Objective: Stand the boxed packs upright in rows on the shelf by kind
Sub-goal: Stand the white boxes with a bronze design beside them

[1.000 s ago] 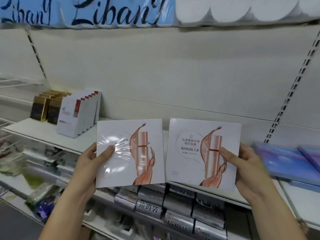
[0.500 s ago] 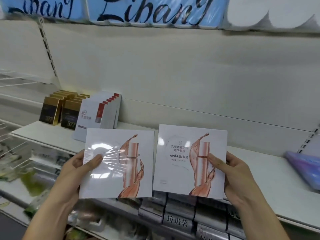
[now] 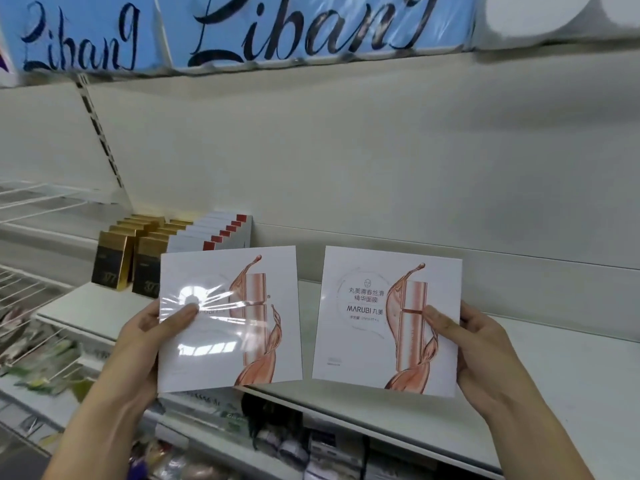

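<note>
1. I see the white shelf (image 3: 554,368) running across the view, with a pale back panel (image 3: 346,161) rising behind it.
2. The left hand (image 3: 145,344) grips the left pack (image 3: 221,341) by its left edge. The thumb lies across the glossy wrapped front, and the fingers are curled behind it.
3. The right hand (image 3: 485,358) grips the right pack (image 3: 367,327) by its right edge in the same way.
4. Both packs are held upright in front of the shelf's front edge, side by side with a gap between them. Neither rests on the shelf.
5. At the shelf's left end, gold boxes (image 3: 110,261) stand in two rows. Just beside them is a row of white boxes (image 3: 214,237) with red marks.
6. Above the shelf I read blue signs (image 3: 277,29) in black script.
7. Below the shelf lie wrapped goods (image 3: 311,445), too blurred for me to name.
8. Wire racks (image 3: 34,199) sit left of the shelf.
</note>
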`<state>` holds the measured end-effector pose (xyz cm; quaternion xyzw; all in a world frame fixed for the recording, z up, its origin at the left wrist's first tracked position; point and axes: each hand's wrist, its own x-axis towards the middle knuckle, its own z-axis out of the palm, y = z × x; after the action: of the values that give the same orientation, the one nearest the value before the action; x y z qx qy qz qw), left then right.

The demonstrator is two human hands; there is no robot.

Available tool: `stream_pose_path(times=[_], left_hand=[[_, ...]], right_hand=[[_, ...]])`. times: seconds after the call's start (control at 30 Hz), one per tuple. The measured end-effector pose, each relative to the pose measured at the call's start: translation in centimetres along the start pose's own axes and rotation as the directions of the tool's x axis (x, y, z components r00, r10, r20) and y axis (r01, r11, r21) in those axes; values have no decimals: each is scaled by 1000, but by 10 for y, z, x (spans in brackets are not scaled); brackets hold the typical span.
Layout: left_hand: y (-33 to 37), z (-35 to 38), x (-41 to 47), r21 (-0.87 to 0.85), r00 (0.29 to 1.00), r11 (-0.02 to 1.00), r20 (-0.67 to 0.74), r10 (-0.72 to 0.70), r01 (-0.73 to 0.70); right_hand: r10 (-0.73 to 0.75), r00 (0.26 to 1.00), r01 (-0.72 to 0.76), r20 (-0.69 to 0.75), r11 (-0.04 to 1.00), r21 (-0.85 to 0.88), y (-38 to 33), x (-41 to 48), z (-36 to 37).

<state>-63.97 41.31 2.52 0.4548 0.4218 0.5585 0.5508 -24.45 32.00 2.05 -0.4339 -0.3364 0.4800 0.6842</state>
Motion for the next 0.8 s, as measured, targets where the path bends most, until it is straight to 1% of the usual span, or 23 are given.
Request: stream_pose_path(times=[0.1,0.23,0.43,0.53,0.67,0.8], left_hand=[[-4,-3,16,-12,999,999,23,-38,38],[-3,-9,36,-12,998,999,53,-39,40],[2,-43,67,-53,986,994,143,-90,98],[4,-68,83,-71,968,986,216,-131,150],[1,-95,97,-90,930,978,336,-148,188],[-4,-109,103,-102,905,963,377,-196,251]], right_hand=[[-9,999,9,-36,1000,-2,7,5,5],[-13,997,11,-75,1000,-28,20,10,17],[-55,989,46,-134,996,-75,47,16,65],[-95,981,79,-172,992,-97,65,24,99],[-124,965,90,-230,984,-153,86,46,139],[-135,961,79,-242,971,-227,92,73,164]])
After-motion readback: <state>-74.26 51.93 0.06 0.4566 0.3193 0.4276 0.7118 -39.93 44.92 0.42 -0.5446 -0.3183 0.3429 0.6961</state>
